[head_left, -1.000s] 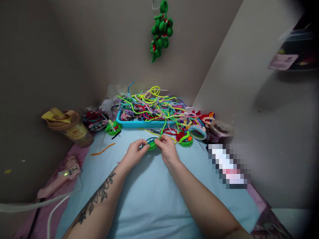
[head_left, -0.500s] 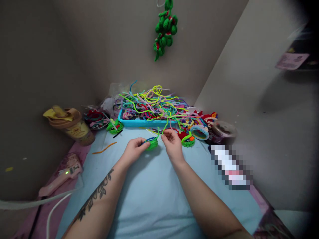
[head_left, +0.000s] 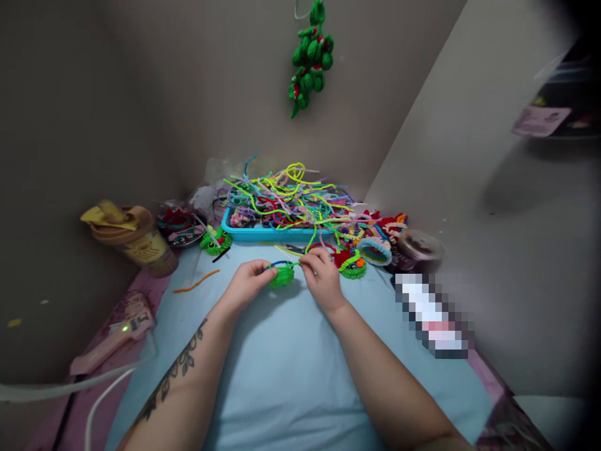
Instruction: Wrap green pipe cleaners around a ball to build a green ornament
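- A tan lidded cup stands at the far left edge, and nearer the person a pink glue gun lies with a small green light lit.
- A loose orange pipe cleaner lies on the light blue counter, apart from everything else.
- The left hand is clamped on a small green coiled piece, pinching its left side just above the counter.
- The right hand is pinched together on a bright green pipe cleaner strand that runs up from the piece toward the tray.
- The step in hand looks like winding that strand around the piece; the next move probably calls for a steady pull and another turn, kept snug against the coil.
- Behind the hands, a blue tray holds a tangle of coloured pipe cleaners.
- To the right sit finished coiled figures and a tape roll.
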The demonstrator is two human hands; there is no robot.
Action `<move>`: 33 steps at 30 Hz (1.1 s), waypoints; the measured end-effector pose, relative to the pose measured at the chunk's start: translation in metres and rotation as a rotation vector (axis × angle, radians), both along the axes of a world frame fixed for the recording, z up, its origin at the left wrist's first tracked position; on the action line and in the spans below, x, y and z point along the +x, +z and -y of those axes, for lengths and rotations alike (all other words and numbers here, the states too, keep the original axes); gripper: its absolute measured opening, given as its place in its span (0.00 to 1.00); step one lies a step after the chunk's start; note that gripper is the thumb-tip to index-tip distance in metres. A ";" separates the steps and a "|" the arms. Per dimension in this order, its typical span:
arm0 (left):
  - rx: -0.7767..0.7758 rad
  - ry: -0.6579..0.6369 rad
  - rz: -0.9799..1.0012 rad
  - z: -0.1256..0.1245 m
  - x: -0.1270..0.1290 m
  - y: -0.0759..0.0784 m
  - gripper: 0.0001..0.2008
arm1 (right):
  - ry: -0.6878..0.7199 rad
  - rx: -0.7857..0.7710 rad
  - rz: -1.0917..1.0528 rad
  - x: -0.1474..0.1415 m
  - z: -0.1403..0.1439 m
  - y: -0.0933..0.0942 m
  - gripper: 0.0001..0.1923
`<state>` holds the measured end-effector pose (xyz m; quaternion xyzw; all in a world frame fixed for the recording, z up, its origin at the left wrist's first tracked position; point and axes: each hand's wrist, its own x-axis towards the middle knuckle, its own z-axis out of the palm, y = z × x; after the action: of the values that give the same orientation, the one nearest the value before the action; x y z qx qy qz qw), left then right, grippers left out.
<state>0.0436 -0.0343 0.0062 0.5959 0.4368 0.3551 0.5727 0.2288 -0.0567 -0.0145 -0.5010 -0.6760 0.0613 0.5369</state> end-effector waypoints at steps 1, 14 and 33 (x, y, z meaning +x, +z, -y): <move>0.010 0.023 -0.015 0.000 0.001 -0.001 0.14 | 0.014 0.000 -0.013 -0.001 0.001 0.001 0.08; 0.056 0.057 -0.050 0.004 0.006 0.003 0.14 | -0.015 -0.116 -0.327 -0.013 0.004 0.001 0.05; 0.254 0.027 -0.089 0.005 0.008 -0.005 0.10 | 0.155 -0.490 -1.225 -0.029 -0.003 -0.012 0.05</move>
<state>0.0511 -0.0392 0.0017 0.6729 0.4211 0.3887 0.4677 0.1995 -0.0541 -0.0262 -0.4333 -0.2492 0.5252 0.6887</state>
